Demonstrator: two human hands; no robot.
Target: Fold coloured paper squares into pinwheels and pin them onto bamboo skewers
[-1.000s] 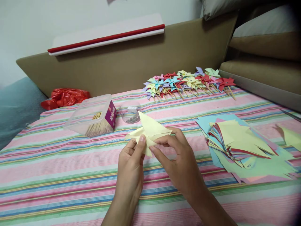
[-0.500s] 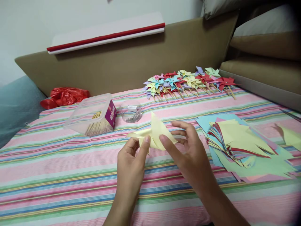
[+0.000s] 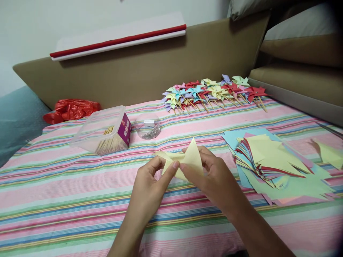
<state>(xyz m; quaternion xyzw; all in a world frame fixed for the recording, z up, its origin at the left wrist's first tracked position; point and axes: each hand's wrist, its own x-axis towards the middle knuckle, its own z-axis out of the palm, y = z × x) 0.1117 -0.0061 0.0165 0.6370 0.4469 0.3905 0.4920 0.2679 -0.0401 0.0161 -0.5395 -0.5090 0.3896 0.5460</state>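
A pale yellow paper pinwheel (image 3: 193, 157), partly folded, is held above the striped cloth between both hands. My left hand (image 3: 152, 182) pinches its left side, thumb on top near the centre. On the other side, my right hand (image 3: 211, 173) grips the paper with the thumb in front and the fingers behind. One pointed corner stands up beside the right fingers. The fingertips behind the paper are hidden. To the right lies a stack of cut coloured paper (image 3: 278, 155), yellow on top, over larger blue and green sheets (image 3: 292, 189).
Finished pinwheels (image 3: 211, 91) on sticks lie in a row at the back. A clear plastic box (image 3: 104, 135) of sticks stands left, beside a round clear container (image 3: 148, 130) of small metal pieces. A red plastic bag (image 3: 75, 110), a loose yellow paper (image 3: 329, 154) and a dark pointed tool (image 3: 331, 130) lie around.
My right hand has closed in on the paper, its fingers now behind it. Both thumbs have come together near the centre, and the pinwheel has shifted slightly right and down.
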